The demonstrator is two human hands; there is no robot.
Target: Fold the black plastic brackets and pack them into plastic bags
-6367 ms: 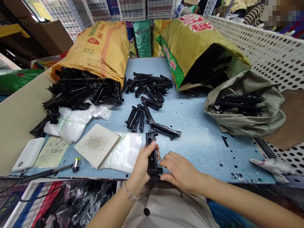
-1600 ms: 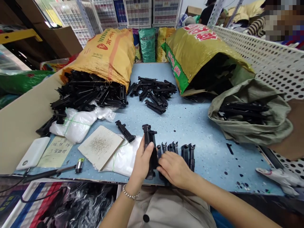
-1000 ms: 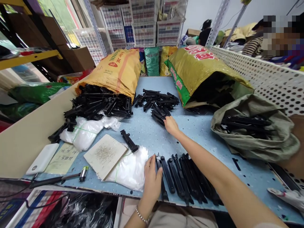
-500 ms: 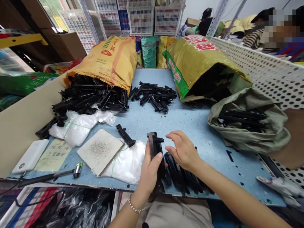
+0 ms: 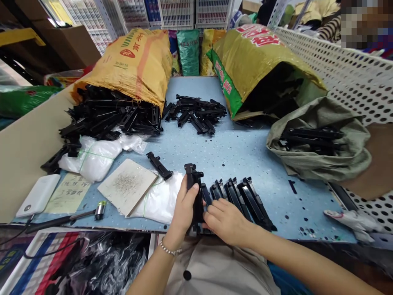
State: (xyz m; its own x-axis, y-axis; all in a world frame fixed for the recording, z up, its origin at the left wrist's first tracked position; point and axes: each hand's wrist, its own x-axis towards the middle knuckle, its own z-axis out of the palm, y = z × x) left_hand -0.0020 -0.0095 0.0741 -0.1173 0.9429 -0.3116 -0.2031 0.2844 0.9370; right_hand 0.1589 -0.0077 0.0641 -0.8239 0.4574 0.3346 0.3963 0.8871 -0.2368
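My left hand is closed round a long black plastic part, held upright at the table's front edge with its thumb across the front. My right hand has its fingers curled in against the lower side of that part; its fingertips are partly hidden. Just beyond my right hand, several similar black parts lie side by side in a slanted row. One more loose black part lies to the left, by a square, speckled tile and a white plastic packet.
An orange sack and a yellow-green sack spill black parts at the back, with a pile between them. At right stands an open grey-green sack before a perforated white panel. A hammer lies front left.
My right hand has moved down and left from beside the part's top to its lower side, and its fingers have curled in. The camera view has tilted down slightly.
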